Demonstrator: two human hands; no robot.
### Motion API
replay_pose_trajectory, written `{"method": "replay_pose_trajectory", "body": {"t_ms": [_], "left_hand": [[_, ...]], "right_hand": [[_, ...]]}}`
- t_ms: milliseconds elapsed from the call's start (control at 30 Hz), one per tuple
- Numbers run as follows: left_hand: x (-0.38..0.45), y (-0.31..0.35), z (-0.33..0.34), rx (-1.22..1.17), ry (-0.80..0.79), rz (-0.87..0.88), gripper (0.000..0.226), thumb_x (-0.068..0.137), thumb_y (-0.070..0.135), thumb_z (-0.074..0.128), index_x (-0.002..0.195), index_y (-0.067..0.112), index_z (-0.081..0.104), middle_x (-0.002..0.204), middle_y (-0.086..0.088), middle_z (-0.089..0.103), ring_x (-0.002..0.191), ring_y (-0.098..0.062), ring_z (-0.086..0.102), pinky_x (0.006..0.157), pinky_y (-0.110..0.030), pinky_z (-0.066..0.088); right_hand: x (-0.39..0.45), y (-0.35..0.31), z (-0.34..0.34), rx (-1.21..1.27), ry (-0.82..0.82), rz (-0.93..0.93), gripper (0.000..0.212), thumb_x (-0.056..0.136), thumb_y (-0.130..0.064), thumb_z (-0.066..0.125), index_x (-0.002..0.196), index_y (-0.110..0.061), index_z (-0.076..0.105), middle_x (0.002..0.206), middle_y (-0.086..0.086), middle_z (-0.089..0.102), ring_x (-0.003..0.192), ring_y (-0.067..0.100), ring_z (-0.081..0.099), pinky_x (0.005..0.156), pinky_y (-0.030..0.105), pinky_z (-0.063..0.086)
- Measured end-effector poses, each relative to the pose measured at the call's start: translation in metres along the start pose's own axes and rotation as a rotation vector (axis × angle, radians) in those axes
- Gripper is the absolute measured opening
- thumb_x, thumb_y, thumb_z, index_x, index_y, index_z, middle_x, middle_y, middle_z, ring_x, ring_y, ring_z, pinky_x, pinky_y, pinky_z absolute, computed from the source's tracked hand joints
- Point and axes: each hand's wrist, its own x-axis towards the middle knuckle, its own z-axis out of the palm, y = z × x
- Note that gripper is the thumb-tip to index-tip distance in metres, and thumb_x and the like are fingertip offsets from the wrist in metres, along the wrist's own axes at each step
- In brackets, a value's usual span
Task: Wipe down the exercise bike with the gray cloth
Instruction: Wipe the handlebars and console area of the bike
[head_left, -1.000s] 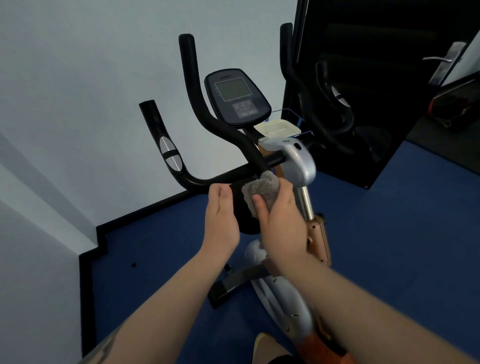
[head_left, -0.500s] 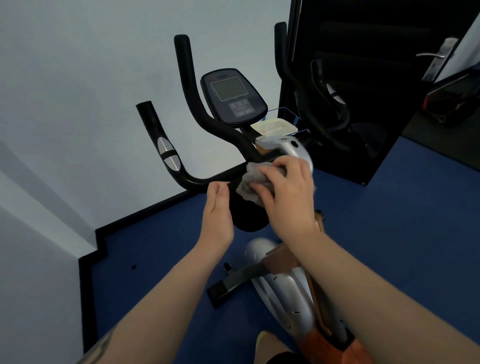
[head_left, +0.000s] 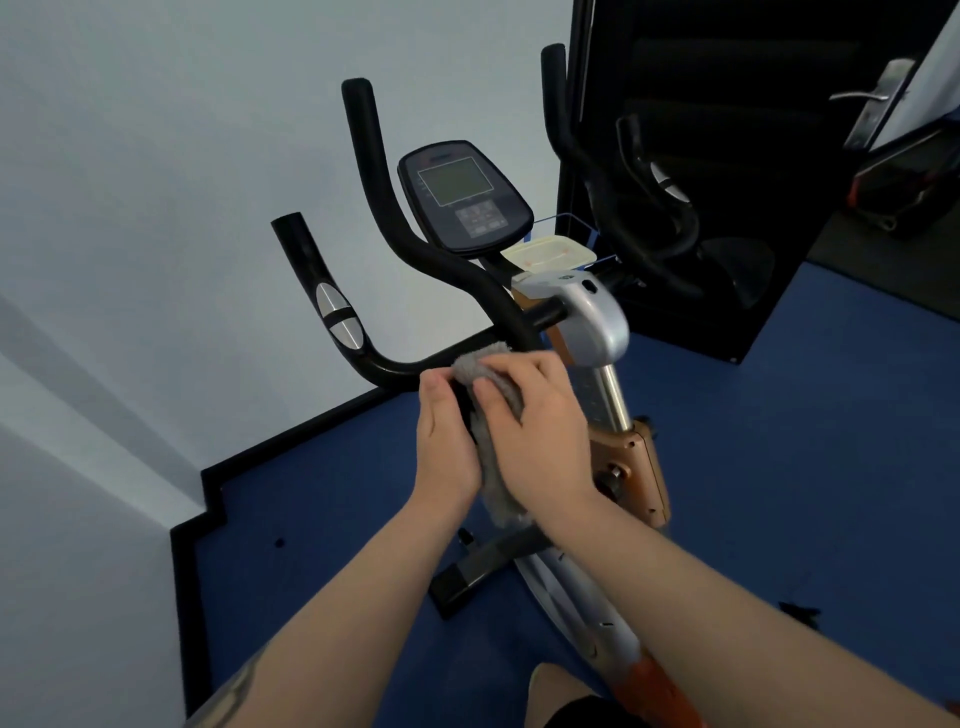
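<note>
The right hand (head_left: 540, 431) is sliding the gray cloth (head_left: 480, 376) leftward along the handlebar (head_left: 395, 366), fingers gripping it; the left hand (head_left: 447, 441) is resting flat alongside. The trailing cloth is likely risking a snag.

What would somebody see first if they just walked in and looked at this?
Probably the two hands in the middle: the right hand presses a gray cloth onto the black handlebar of the exercise bike, and the left hand rests beside it. Just above them sits the bike's dark console with its square screen, against a pale wall. Blue floor lies underneath.
</note>
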Motion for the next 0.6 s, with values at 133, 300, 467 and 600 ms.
{"method": "replay_pose_trajectory", "body": {"t_ms": [133, 300, 467, 600], "left_hand": [[0.002, -0.003, -0.002, -0.021, 0.004, -0.037, 0.057, 0.104, 0.046, 0.020, 0.116, 0.006, 0.058, 0.115, -0.018, 0.065, 0.111, -0.029, 0.061, 0.100, -0.036, 0.049], [0.003, -0.002, -0.001, -0.025, 0.032, -0.091, 0.048, 0.106, 0.041, 0.026, 0.106, 0.005, 0.057, 0.104, -0.017, 0.063, 0.096, -0.028, 0.059, 0.097, -0.047, 0.047], [0.003, 0.000, -0.004, -0.003, -0.014, -0.053, 0.049, 0.107, 0.036, 0.025, 0.111, -0.004, 0.053, 0.102, -0.024, 0.059, 0.092, -0.030, 0.056, 0.092, -0.046, 0.048], [0.002, 0.002, -0.002, -0.033, -0.005, -0.039, 0.039, 0.108, 0.034, 0.027, 0.096, 0.006, 0.052, 0.091, -0.013, 0.054, 0.085, -0.021, 0.050, 0.082, -0.040, 0.044]], "right_hand": [[-0.011, -0.007, 0.008, 0.103, 0.030, 0.053, 0.013, 0.095, -0.030, 0.058, 0.106, -0.035, 0.063, 0.102, -0.018, 0.053, 0.092, 0.000, 0.057, 0.080, 0.029, 0.053], [0.007, -0.010, 0.007, 0.098, -0.061, 0.078, 0.009, 0.096, -0.029, 0.056, 0.098, -0.031, 0.064, 0.096, -0.013, 0.055, 0.088, 0.002, 0.057, 0.081, 0.030, 0.052], [-0.010, -0.008, 0.012, 0.113, -0.001, 0.063, 0.011, 0.097, -0.030, 0.054, 0.105, -0.032, 0.062, 0.098, -0.016, 0.051, 0.087, -0.001, 0.057, 0.075, 0.024, 0.053], [0.007, -0.008, 0.012, 0.020, -0.041, 0.054, 0.012, 0.098, -0.032, 0.052, 0.103, -0.029, 0.062, 0.099, -0.015, 0.051, 0.085, 0.001, 0.056, 0.073, 0.022, 0.050]]}}
